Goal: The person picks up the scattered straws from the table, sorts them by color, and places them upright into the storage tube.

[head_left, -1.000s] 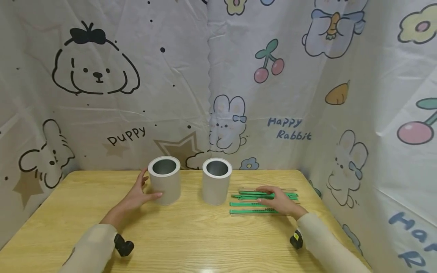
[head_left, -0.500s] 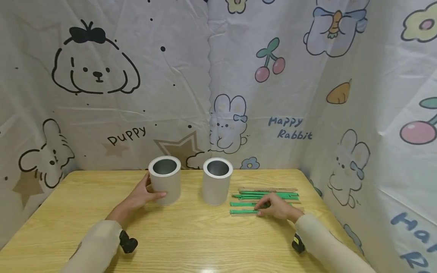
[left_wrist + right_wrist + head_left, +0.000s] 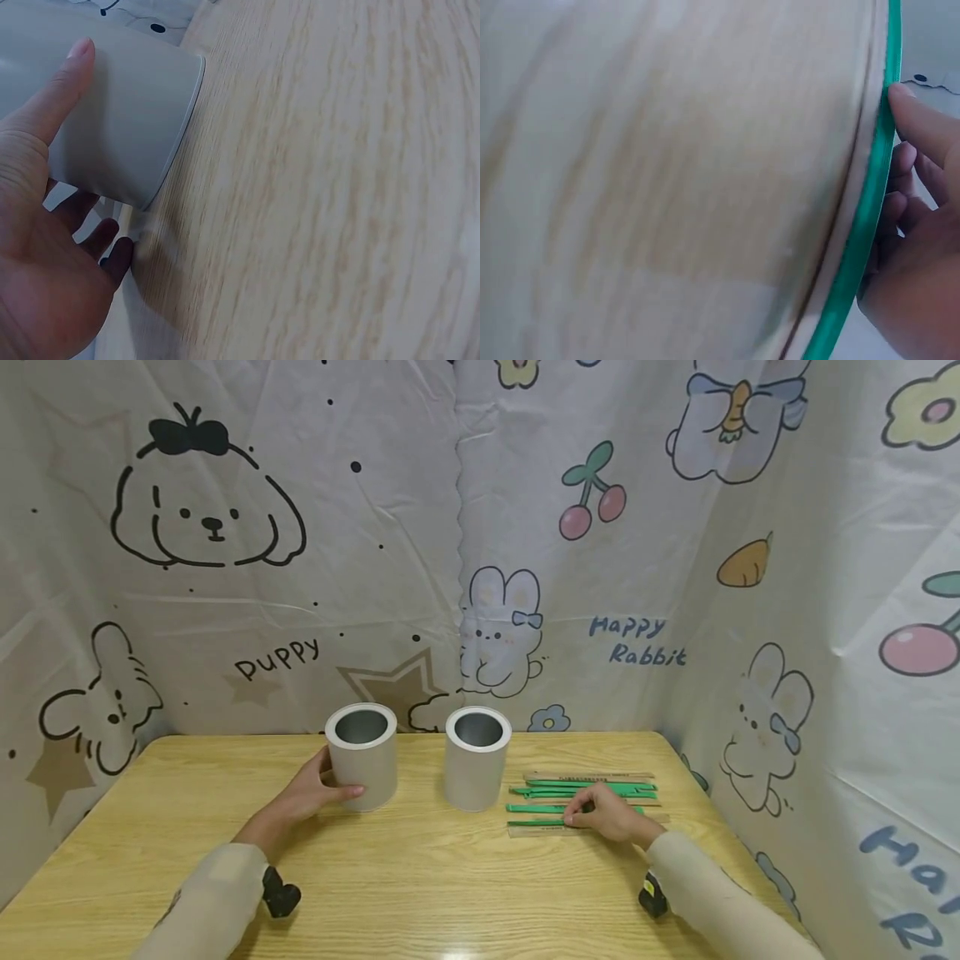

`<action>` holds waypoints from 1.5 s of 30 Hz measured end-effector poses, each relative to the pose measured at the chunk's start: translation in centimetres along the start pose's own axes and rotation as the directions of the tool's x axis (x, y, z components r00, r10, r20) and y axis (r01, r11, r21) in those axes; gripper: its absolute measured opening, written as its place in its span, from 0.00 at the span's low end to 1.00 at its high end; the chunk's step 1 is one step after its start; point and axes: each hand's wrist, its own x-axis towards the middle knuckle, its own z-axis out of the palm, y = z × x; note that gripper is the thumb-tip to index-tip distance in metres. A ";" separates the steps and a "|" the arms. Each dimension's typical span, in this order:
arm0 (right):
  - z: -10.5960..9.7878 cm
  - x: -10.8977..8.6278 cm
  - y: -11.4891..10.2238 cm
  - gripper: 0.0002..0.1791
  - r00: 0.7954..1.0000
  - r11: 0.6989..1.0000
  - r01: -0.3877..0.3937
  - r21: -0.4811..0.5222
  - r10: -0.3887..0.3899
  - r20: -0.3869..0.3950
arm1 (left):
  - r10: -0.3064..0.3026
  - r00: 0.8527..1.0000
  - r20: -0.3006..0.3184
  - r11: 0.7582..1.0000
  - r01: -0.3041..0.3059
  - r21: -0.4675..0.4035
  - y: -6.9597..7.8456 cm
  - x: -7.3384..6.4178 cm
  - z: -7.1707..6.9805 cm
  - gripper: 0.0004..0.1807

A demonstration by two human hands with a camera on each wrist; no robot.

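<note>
Strip point(image 3: 536, 822) pinched in the right hand's point(image 3: 606, 814) fingers could slip, being thin; left hand point(image 3: 307, 792) grips a can point(image 3: 367, 768) toward the surface's point(image 3: 420, 885) back edge.

Head cam: high, faces fwd & down over yellow wood-grain tabletop point(image 3: 420, 877) to white cartoon-print curtain point(image 3: 405, 568). L wrist cam: v. close, rolled sideways, looks past left hand point(image 3: 45, 255) to pale beige cylindrical can point(image 3: 139, 105); both in head view. R wrist cam: also v. close, along thin green strip point(image 3: 868, 202) & right hand point(image 3: 922, 247), shared w/ head.
</note>
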 end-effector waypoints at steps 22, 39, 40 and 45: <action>-0.9 9.6 -21.3 0.14 0.945 0.659 0.152 0.736 0.121 -0.303 | 0.007 1.000 0.010 1.000 -0.008 0.015 -1.4 -0.1 -1.4 0.57; 9.6 19.7 -30.4 0.07 0.888 0.254 0.355 0.900 0.210 -0.410 | 0.001 0.999 0.036 1.000 -0.002 0.010 -0.8 0.6 0.0 0.54; 10.0 19.8 -30.2 0.05 0.893 0.312 0.330 0.891 0.202 -0.401 | 0.000 0.999 0.036 1.000 -0.001 0.014 -0.8 0.6 -0.1 0.54; 11.1 19.0 -27.8 0.16 0.942 0.643 0.161 0.749 0.128 -0.312 | 0.001 0.999 0.039 1.000 -0.002 0.024 -1.0 0.4 -0.5 0.53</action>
